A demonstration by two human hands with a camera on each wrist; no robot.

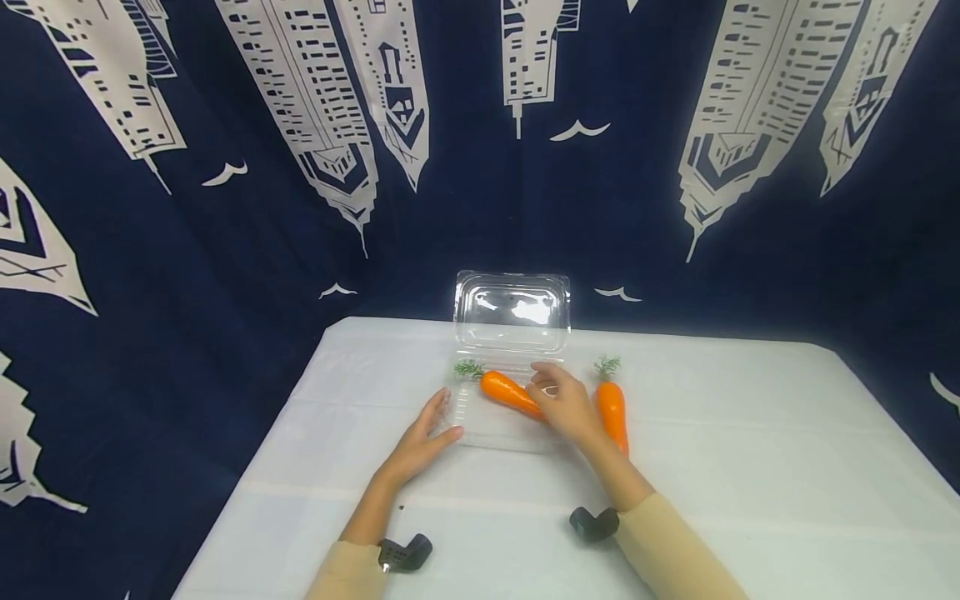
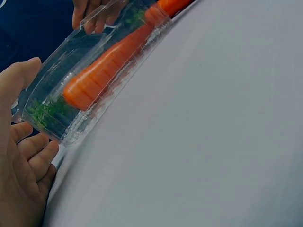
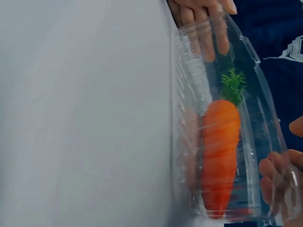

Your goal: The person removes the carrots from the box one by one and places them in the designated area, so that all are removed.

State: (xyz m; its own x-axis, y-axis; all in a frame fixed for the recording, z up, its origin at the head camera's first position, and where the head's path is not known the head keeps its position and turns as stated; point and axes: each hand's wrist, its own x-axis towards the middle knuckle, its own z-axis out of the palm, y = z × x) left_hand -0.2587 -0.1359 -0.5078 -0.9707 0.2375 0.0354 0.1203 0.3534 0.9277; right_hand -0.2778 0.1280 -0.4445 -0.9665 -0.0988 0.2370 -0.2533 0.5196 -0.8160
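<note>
An orange carrot with a green leafy top lies slantwise inside a clear plastic clamshell box, its lid raised at the back. My left hand is at the box's left side, fingers and thumb spread and nearly straight, the fingers touching its wall. Over the right part of the box is my right hand, its fingers loosely bent near the carrot's tip. In the right wrist view these fingers show through the plastic, apart from the carrot. Nothing appears gripped in either hand.
A second carrot lies on the white table right of the box, its tip end partly behind my right forearm. Behind the table hangs a dark blue cloth with white building prints. Each wrist wears a black camera.
</note>
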